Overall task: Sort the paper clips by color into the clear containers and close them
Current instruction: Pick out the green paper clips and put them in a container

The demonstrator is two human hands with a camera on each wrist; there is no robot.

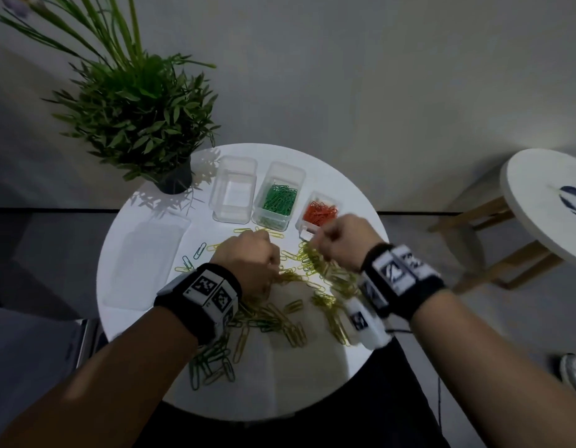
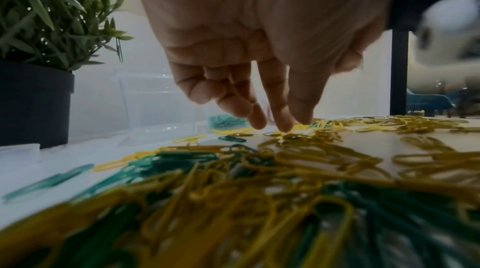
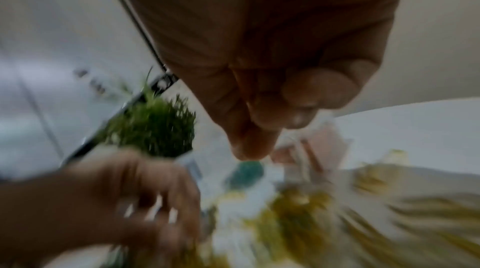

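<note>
The left hand (image 1: 248, 260) is reaching down with fingers (image 2: 281, 108) extended, grip loose, tips touching the yellow paper clips (image 1: 315, 279) spread on the counter (image 1: 144, 305) just before the green-clip container (image 1: 277, 197). The right hand (image 1: 341, 244) is hovering beside the orange-clip container (image 1: 319, 211), grip pinched closed; contents indiscernible through blur.

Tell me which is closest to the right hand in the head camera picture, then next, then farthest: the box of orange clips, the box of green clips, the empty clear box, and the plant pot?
From the right hand:
1. Box of orange clips, just beyond the fingers.
2. Box of green clips, next on the left.
3. Empty clear box, further left.
4. Plant pot, far left at the table's back edge.
</note>
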